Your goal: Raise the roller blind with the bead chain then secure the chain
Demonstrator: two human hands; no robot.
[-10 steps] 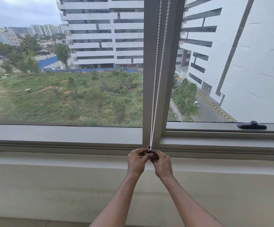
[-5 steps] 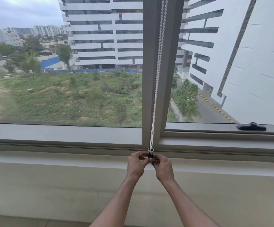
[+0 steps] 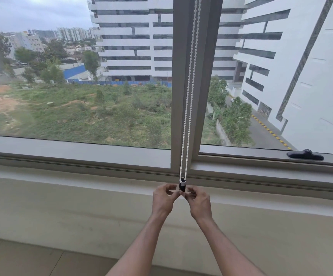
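Down the front of the grey window post (image 3: pixel 178 96), between the two panes: a white bead chain (image 3: pixel 187 96), two strands side by side, taut and nearly straight, running off the top edge of the view. At the chain's lower end, just under the bottom edge of the window frame (image 3: pixel 81 154) and in front of the pale ledge (image 3: pixel 62 188): a small black clip (image 3: pixel 182 186), upright, with the chain's loop seated in its top. Left hand (image 3: pixel 164 198) at the clip's left side, thumb and forefinger curled, pinching its lower part. Right hand (image 3: pixel 199 202) at the clip's right side, fingertips curled in, pinching the same lower part. Forearms bare. Far along the bottom rail of the right pane: a black window handle (image 3: pixel 305 154), lying flat, well apart from the hands. At the bottom edge of the view, a strip of tiled floor (image 3: pixel 22 259).
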